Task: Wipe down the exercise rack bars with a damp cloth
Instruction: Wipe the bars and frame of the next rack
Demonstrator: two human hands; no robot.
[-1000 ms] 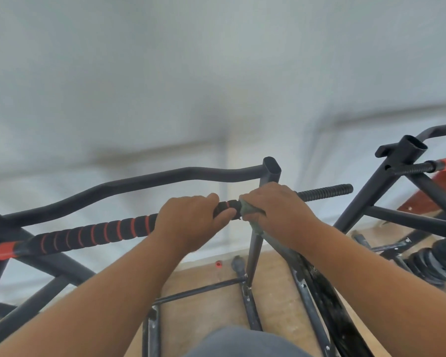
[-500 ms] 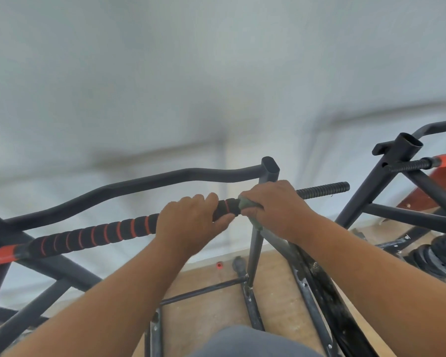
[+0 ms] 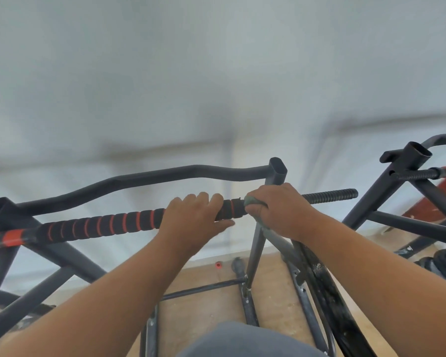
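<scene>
Near the middle of the frame, the person's left hand (image 3: 191,217) curls over the padded bar (image 3: 106,224), a black foam grip ringed with orange stripes that runs from the left edge toward centre. Just to its right, the right hand (image 3: 278,212) is wrapped round the same bar, gripping a greyish-green cloth (image 3: 251,202) that shows only as a bunched bit at the thumb side and a strip below the palm. Beyond that hand the bar continues as a black threaded end (image 3: 330,195) pointing right. Behind the hands a wavy dark bar (image 3: 139,181) joins an open-topped upright post (image 3: 277,171). At the right edge stands a second dark frame (image 3: 397,191). Low in the frame, wooden floor (image 3: 204,305) shows between the rack's legs, with a small red cap (image 3: 218,264) lying on it.
</scene>
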